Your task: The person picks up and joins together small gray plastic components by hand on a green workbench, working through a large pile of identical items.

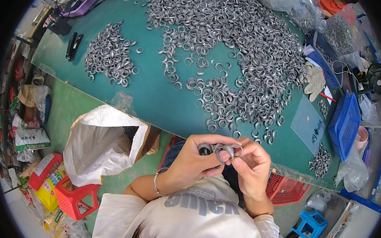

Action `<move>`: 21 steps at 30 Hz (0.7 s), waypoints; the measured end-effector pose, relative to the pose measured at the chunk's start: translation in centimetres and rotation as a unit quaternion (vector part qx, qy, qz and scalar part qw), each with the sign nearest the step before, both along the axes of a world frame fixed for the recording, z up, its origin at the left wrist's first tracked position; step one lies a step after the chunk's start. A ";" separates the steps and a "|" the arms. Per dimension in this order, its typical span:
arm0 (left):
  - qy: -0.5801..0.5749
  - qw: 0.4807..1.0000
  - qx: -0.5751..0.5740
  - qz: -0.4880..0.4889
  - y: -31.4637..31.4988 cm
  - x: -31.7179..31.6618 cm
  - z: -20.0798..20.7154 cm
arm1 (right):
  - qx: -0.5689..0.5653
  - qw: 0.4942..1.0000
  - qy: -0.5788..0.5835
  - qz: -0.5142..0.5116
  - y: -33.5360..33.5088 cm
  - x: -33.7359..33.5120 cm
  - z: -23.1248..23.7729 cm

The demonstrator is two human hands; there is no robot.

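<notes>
We grasped metal rings [226,153] in the left hand [191,157], fingers curled around them, near the edge of the worktop [151,90]; the right hand [253,164] pinched an end ring [238,147], presumably for steadiness.

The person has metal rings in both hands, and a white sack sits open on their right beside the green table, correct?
Not quite: the head view shows the white sack open beside the green table on the left, not right. The metal rings are in the left hand and right hand.
</notes>
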State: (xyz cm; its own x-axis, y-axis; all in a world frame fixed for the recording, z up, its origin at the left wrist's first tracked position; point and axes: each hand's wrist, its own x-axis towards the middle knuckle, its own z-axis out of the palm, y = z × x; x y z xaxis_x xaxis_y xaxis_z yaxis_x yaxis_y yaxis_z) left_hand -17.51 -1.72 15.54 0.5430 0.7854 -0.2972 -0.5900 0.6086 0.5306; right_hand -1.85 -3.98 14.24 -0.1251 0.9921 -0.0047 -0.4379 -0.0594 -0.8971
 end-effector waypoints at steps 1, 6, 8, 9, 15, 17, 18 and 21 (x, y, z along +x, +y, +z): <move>-0.006 1.000 -0.001 0.003 -0.1 0.0 -0.1 | -0.006 1.000 0.008 0.004 0.0 0.0 -0.1; 0.021 1.000 0.013 -0.002 -0.2 -0.2 -0.1 | 0.007 1.000 0.000 0.004 -0.2 0.0 -0.3; 0.026 1.000 0.014 -0.002 -0.3 -0.1 -0.1 | 0.016 1.000 -0.014 0.000 -0.3 0.0 -0.4; 0.027 1.000 0.011 0.000 -0.3 -0.1 -0.1 | 0.020 1.000 -0.023 -0.003 -0.3 0.1 -0.5; 0.046 0.999 0.011 0.001 -0.3 0.0 0.1 | 0.022 0.999 -0.036 -0.011 -0.5 0.0 -0.6; 0.046 0.999 0.002 0.001 -0.3 -0.2 0.1 | 0.019 0.999 -0.042 -0.010 -0.7 -0.2 -0.6; 0.044 0.999 -0.008 -0.003 -0.1 -0.1 0.3 | 0.014 0.999 -0.041 -0.012 -0.7 0.0 -0.6; 0.045 0.999 -0.027 -0.013 0.2 0.1 0.4 | -0.001 0.999 -0.042 -0.013 -0.7 0.2 -0.3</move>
State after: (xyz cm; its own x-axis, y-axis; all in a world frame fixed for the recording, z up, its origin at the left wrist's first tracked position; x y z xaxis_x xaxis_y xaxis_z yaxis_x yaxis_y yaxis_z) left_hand -17.38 -1.50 15.90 0.5328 0.7530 -0.3862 -0.5250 0.6521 0.5470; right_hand -1.62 -4.72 13.94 -0.0974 0.9951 -0.0170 -0.3621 -0.0514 -0.9307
